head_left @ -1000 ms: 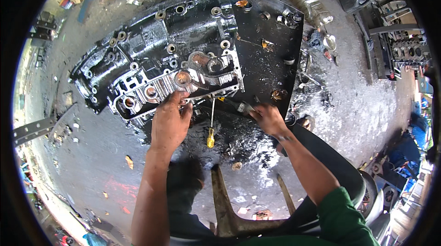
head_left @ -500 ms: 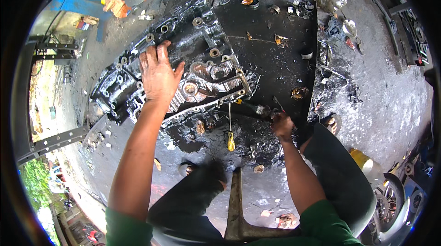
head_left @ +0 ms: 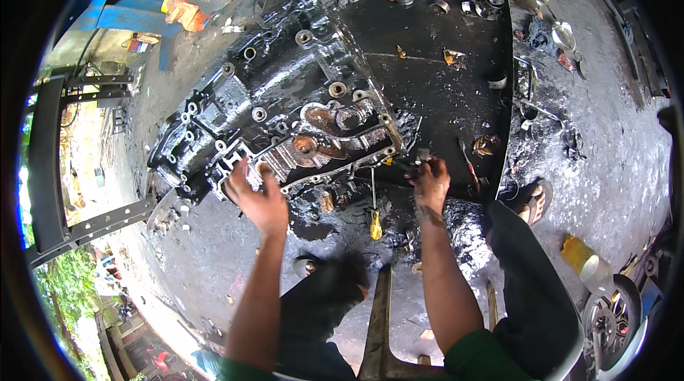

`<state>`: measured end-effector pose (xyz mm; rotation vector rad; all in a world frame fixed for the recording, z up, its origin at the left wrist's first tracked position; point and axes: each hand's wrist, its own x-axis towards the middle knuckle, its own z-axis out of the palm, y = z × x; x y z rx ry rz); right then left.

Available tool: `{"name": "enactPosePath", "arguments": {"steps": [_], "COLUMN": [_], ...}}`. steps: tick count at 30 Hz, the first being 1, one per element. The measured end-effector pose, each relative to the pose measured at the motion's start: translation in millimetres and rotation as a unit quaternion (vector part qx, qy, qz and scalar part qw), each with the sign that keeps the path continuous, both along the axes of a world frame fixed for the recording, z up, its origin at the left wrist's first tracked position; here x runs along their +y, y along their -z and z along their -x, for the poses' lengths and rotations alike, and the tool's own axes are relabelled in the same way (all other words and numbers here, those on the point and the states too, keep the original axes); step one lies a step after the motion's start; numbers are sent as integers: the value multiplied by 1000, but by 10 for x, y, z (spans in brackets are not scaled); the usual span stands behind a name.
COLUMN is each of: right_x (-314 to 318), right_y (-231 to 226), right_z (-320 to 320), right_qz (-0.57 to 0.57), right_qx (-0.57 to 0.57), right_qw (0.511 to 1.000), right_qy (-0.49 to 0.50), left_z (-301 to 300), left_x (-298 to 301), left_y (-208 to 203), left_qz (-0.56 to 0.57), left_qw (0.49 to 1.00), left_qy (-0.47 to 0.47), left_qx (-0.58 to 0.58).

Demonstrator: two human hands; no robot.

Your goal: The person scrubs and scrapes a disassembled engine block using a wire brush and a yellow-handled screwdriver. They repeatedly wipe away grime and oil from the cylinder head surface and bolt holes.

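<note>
The tray's (head_left: pixel 427 92) left side is mostly hidden from me under the engine casting (head_left: pixel 288 89), and I can't name the blurred greyish piece (head_left: pixel 423 155) my right hand (head_left: pixel 432 183) curls round. The casting's long axis slants from near left toward the tray's far edge, beyond my left hand (head_left: pixel 260 199), fingers spread.

workshop, by its oily engine casting (head_left: pixel 288 82)
</note>
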<state>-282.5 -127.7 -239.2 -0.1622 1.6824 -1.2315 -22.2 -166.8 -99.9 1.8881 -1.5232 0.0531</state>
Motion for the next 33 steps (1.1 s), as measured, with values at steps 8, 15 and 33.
{"name": "enactPosePath", "arguments": {"steps": [8,15,33], "right_x": [70,31,-1967], "right_y": [-424,-1130,-2863], "right_z": [-172,-178,-1685], "right_qz": [21,159,323], "right_qx": [-8,202,559], "right_qw": [998,919,77], "right_qy": [-65,-300,-760], "left_z": [-743,-435,-383], "left_x": [288,-406,-401], "left_y": [633,878,765], "left_qz": [-24,-85,-103], "left_qw": [745,630,645], "left_qy": [-405,-697,-662], "left_qx": [529,332,369]}}
